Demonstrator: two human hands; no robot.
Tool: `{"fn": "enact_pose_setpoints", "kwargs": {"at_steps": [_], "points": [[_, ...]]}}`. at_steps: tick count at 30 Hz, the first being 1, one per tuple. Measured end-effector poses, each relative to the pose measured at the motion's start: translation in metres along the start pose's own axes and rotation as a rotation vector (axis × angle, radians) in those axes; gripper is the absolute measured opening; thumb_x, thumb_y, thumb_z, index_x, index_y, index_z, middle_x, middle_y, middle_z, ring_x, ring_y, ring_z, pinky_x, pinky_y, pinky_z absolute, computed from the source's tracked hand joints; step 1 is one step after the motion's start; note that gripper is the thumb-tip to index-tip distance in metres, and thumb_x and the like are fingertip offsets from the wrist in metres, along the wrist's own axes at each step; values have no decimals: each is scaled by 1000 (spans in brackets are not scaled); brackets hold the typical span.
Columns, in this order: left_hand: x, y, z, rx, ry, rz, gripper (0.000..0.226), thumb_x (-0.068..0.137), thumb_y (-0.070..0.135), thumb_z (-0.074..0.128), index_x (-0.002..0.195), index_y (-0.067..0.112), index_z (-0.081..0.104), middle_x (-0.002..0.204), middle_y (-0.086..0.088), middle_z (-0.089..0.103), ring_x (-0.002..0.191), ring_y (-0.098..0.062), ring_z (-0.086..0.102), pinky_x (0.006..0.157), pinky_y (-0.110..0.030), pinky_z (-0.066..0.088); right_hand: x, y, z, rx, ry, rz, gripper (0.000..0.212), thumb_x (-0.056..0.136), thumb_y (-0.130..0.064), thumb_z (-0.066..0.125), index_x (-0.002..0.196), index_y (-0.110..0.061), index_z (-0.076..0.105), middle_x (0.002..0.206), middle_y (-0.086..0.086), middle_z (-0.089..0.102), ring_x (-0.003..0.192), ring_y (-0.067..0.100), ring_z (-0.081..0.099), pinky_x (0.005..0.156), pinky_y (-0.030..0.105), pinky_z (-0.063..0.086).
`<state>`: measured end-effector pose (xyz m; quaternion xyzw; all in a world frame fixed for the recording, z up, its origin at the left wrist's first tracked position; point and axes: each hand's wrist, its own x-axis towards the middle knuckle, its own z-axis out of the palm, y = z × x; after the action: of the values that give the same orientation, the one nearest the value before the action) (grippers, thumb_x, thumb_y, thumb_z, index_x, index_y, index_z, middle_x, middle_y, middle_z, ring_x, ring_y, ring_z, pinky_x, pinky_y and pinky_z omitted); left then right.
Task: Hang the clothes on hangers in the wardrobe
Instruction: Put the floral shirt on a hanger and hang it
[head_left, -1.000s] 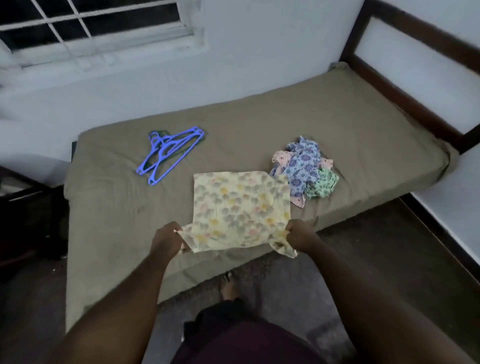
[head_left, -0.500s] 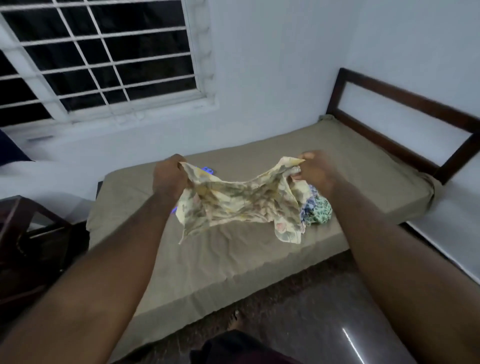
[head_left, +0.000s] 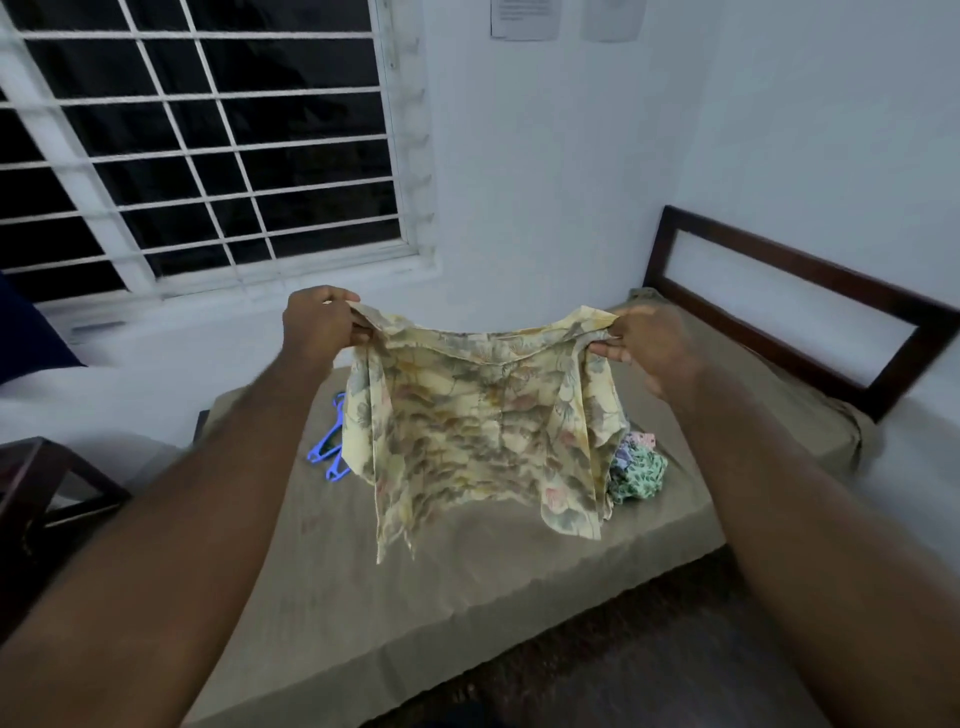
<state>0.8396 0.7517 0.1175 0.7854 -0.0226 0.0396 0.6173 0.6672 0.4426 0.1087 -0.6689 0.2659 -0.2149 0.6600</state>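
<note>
Near mattress (head_left: 467, 597) front lies open
The hanging floral garment (head_left: 483, 431) screens blue hangers (head_left: 327, 452) at left and crumpled clothes (head_left: 639, 470) at right.

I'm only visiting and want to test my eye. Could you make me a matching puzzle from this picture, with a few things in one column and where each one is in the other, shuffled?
Things:
1. yellow floral garment
2. blue hangers
3. crumpled clothes pile
4. window

Places:
A. on the bed, left of the held cloth
B. in the wall beyond the bed
C. in the air, pinched by the left hand and the right hand
D. on the bed, to the right, partly behind the held cloth

Pairs: 1-C; 2-A; 3-D; 4-B.
</note>
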Motion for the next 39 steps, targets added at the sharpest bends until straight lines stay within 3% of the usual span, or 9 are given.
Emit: {"fn": "enact_pose_setpoints", "kwargs": {"at_steps": [6,13,17,21,25,28,32,35,39], "points": [[30,1,5,-48,-53,11,26,95,-3,40,89,3,65,74,-16,66,58,-23,67,55,-26,59,24,-3,7,259,-62,80,20,95,13,48,81,-1,53,85,16,57,79,28,65,69,32,62],[114,-42,36,-56,-184,-89,19,92,-8,47,94,-5,66,93,-27,67,81,-37,71,78,-40,61,102,28,31,258,-39,167,11,91,15,54,87,5,54,89,23,61,68,30,73,62,31,61],[189,-86,84,-7,-276,-226,13,93,-6,52,94,-6,65,94,-29,66,80,-34,70,68,-31,62,183,65,62,108,-29,315,14,95,14,48,108,10,53,97,25,60,97,39,67,52,26,58],[269,-128,148,-40,-294,-286,8,92,-5,57,86,0,62,90,-26,59,70,-27,66,57,-28,59,287,96,92,-24,65,358,17,100,8,40,106,15,56,107,23,58,101,38,64,76,30,61],[317,-182,218,33,-316,-182,54,89,1,63,138,12,44,105,-9,56,73,-16,56,77,-37,53,363,157,112,-350,93,299,49,96,-17,50,141,-1,45,140,21,52,126,33,52,73,12,50],[290,-284,248,147,-354,-306,63,76,18,73,132,10,45,111,-9,60,85,-20,56,75,-36,49,349,239,123,-585,50,351,48,98,-15,49,144,-2,42,140,20,50,122,34,53,92,23,47],[194,-425,233,584,-574,-491,66,85,29,71,139,4,43,134,-18,53,124,-34,51,99,-36,39,277,372,103,-745,-80,602,50,94,-17,64,139,-5,47,122,5,56,94,22,61,62,10,42],[144,-500,204,806,-631,-544,74,86,26,72,144,-1,36,137,-26,47,128,-40,44,105,-39,34,224,453,71,-849,-50,831,61,87,-21,72,140,-8,46,126,17,61,108,33,63,87,34,52],[125,-553,195,914,-644,-540,77,77,37,79,136,3,43,125,-23,54,114,-41,53,94,-45,45,183,516,42,-921,31,939,70,80,-28,75,139,-8,42,132,19,53,120,37,51,100,41,44]]}}
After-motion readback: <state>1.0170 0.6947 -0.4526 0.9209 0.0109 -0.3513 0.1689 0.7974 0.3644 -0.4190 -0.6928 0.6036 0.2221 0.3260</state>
